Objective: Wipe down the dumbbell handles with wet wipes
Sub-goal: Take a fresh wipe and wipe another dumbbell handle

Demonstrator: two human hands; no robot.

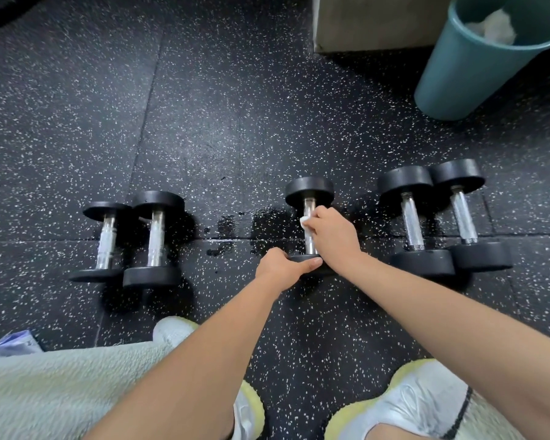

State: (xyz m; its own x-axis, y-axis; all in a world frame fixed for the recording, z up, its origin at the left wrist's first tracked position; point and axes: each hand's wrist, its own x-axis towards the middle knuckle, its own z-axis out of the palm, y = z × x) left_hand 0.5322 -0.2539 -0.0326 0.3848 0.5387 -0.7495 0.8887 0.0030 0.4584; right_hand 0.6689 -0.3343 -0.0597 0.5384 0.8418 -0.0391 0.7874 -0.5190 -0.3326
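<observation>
Middle dumbbell [309,223] is laid on speckled black floor [235,106], between two pairs, handle running away from camera. Its chrome handle [308,206] is gripped by R hand [332,235]; fingers are closed round it w/ a white wipe [305,221] pressed against the bar, a small bit seen at L edge of the fist. Near weight plate is held by L hand [285,268], fingers curled over the rim, thumb laid along top. Wet dark patches [264,220] are seen on floor just L of this dumbbell. L pair [131,239] lies well apart; R pair [438,217] lies near. Teal bin [458,68] w/ white wads inside is stood top R. Blue-white packet [11,342] is partly seen bottom L, contents can't be told.
</observation>
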